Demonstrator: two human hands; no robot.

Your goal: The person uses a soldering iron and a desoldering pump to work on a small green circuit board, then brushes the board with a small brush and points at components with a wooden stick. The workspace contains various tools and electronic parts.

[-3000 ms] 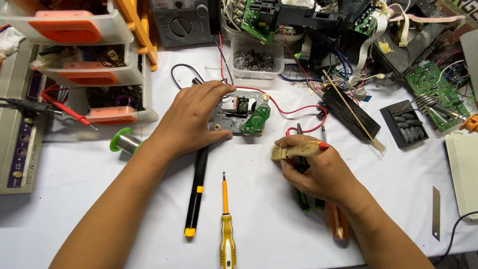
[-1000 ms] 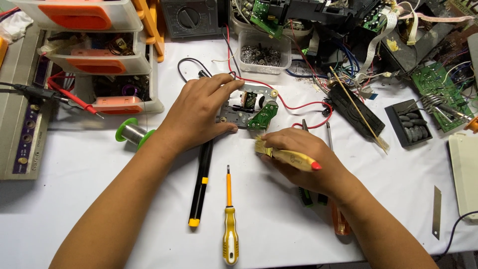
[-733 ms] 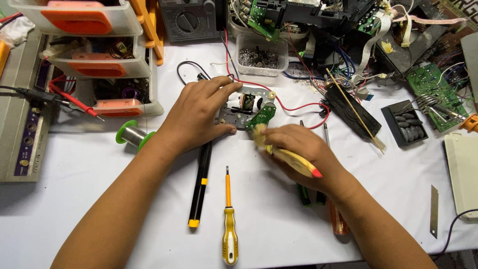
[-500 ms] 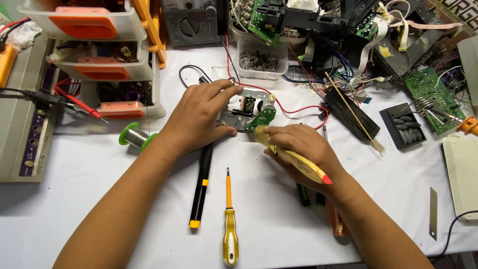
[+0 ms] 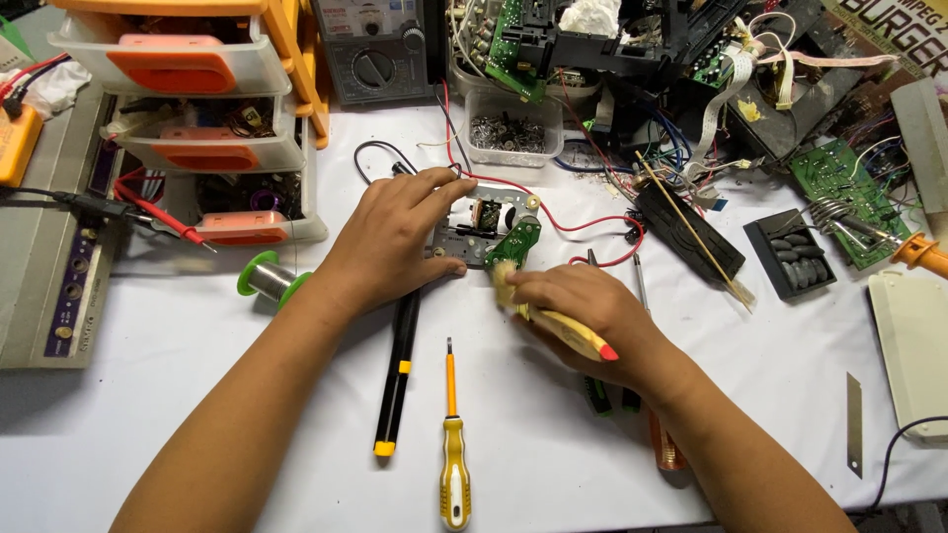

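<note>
My left hand (image 5: 390, 237) rests flat on a small metal and green circuit assembly (image 5: 492, 232) on the white table, holding it down. My right hand (image 5: 583, 316) grips a yellow brush with a red end (image 5: 573, 338); its pale bristles touch the green board's lower edge. A red wire (image 5: 583, 229) loops from the assembly toward the right.
A yellow screwdriver (image 5: 453, 449) and a black-and-yellow tool (image 5: 397, 370) lie in front of me. A solder spool (image 5: 265, 279) sits left, orange drawers (image 5: 197, 128) behind it. A soldering iron (image 5: 913, 252), blade (image 5: 853, 419) and circuit boards (image 5: 839, 192) crowd the right.
My right hand turned the brush and carried it up and left from near my body until the bristles reached the green board. My left hand stayed on the assembly.
</note>
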